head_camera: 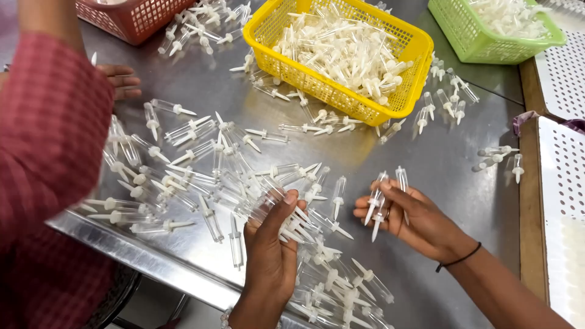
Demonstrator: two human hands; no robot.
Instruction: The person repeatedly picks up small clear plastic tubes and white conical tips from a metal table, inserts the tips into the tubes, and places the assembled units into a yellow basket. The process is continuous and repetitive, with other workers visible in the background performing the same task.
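The left hand (268, 244) is closing its fingers round a small bunch of clear tubes (268, 204) with white pointed caps, thumb pressing one against the others. The right hand (414, 222) is lying palm up just beside it, holding several more tubes (381, 204) in a loose fan, tips pointing down toward the wrist; a black band (457, 261) is circling that wrist. The two hands are apart, with a narrow strip of steel table (451, 164) showing between them.

By the look of it, gathering is the step in hand: loose tubes are being picked off the table and collected into bundles. The next move seems to call for evening up the tips so the bunch sits one way, without letting the slippery ones slide out of the open right palm.

A wide scatter of tubes (183, 170) is lying to the left of the left hand and below it. Beyond both hands a yellow basket (414, 49) is sitting heaped with the same parts. Farther right a green basket (475, 42), farther left a red one (134, 21). Another person's hand (119, 81) and red sleeve (49, 152) are resting at the far left.
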